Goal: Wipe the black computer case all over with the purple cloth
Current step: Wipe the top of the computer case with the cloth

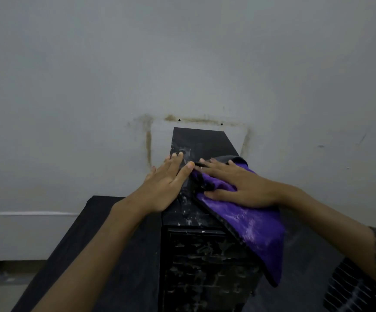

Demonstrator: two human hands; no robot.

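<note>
Nearest me, the one black computer case [205, 266] still shows pale dust on its vented front, so I judge most wiping remains. At two o'clock my right hand [238, 188] presses the single purple cloth [254, 228] flat, fingers spread, onto its top; at ten o'clock my left hand [166, 188] rests open, steadying. Beyond, one stained wall [182, 64].
</note>
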